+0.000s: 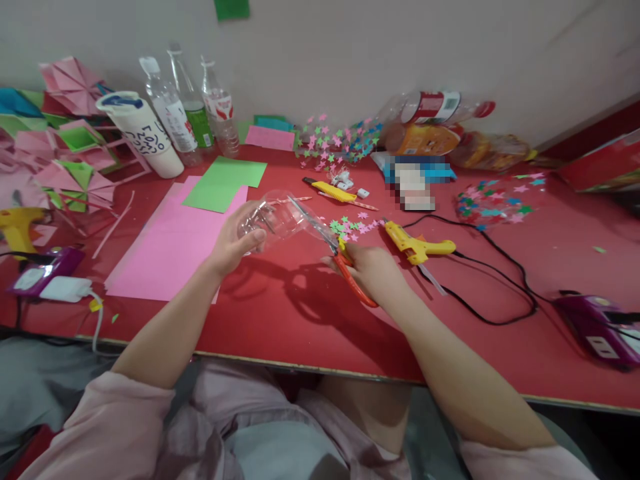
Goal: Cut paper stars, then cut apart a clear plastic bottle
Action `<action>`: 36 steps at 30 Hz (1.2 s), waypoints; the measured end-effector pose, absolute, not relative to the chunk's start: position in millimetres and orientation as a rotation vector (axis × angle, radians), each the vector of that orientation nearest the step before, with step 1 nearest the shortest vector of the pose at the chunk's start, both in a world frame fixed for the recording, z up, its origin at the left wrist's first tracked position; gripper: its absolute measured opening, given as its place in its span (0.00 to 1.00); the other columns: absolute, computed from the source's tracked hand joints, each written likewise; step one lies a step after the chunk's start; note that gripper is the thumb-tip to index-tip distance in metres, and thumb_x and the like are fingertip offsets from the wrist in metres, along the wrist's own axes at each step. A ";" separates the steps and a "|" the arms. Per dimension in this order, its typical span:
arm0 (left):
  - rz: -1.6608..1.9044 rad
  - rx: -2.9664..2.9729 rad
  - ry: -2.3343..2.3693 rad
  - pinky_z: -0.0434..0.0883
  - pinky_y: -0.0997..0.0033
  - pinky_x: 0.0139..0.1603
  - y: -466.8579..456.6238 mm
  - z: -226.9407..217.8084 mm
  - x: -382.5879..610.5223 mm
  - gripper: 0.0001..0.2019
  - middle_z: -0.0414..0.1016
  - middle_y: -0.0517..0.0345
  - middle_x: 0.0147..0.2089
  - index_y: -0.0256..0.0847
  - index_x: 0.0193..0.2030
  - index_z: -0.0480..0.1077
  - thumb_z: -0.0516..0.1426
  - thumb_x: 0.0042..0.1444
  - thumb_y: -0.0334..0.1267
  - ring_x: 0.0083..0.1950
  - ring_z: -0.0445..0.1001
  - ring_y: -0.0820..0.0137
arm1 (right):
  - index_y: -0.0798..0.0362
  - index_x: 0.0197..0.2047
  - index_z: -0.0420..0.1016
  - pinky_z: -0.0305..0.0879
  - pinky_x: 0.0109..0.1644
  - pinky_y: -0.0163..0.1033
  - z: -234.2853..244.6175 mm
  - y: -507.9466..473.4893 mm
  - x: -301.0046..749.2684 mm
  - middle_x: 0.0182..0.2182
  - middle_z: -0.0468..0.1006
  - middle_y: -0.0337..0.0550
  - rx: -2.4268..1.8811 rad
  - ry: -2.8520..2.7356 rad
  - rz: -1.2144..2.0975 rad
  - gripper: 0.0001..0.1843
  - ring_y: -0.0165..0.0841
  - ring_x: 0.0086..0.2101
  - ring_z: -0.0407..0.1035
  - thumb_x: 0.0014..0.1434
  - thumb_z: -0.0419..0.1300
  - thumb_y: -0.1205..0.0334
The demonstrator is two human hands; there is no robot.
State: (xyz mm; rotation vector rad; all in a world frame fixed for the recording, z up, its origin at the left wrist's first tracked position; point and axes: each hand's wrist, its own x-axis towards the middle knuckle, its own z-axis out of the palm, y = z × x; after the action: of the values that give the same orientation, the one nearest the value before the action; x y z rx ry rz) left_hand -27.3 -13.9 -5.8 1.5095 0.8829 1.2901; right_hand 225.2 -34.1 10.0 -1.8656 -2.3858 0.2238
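Observation:
My left hand is closed on a piece of clear plastic, which looks cut from a bottle and has a curved shape. In my right hand are scissors with orange and yellow handles. Their blades lie apart at the right side of the plastic, pointing up and left. Just beyond my right hand, small green and pink paper stars are scattered on the red table. A yellow utility knife lies behind the plastic.
A yellow glue gun with a looping black cord lies right of my right hand. Pink paper and green paper lie at left. Bottles and a white cup stand behind. Purple power strips sit near both sides.

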 end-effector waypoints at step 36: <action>0.934 1.284 0.556 0.58 0.78 0.14 -6.3 -7.8 -42.7 0.29 0.76 0.52 0.34 0.39 0.47 0.69 0.56 0.45 0.60 0.22 0.70 0.74 | 0.54 0.34 0.70 0.43 0.27 0.38 18.1 -36.2 221.9 0.22 0.72 0.49 -1.912 -2.531 0.095 0.29 0.37 0.24 0.65 0.62 0.41 0.39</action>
State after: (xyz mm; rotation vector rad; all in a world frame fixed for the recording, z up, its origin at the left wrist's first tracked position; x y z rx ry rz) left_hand -42.7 -6.3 -7.8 1.2841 0.5556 0.9344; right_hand 221.9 -36.2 18.1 -1.9121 -2.5314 0.0949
